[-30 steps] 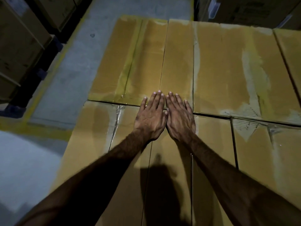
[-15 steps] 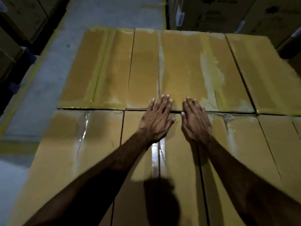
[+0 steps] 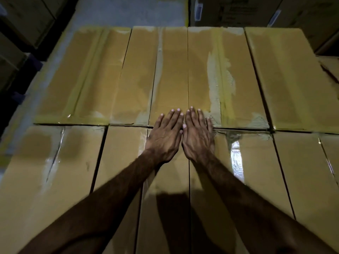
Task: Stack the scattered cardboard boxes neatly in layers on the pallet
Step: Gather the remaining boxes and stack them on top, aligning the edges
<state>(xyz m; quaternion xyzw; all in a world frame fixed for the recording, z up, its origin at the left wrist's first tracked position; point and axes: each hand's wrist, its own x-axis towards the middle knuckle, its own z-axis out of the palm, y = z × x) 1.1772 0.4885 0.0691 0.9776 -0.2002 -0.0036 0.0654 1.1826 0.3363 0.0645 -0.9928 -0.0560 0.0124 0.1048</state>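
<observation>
Both hands, the left hand (image 3: 166, 137) and right hand (image 3: 197, 136), lie flat with straight fingers, grasping nothing, side by side across the seam between the near and far rows of cardboard boxes (image 3: 172, 74). Pressing evenly downward and forward would likely close that seam and level the layer; the pallet is hidden beneath

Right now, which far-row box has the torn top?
The third from the left: a pale ragged strip runs down its top, ending beside the right hand. The others look intact.
</observation>
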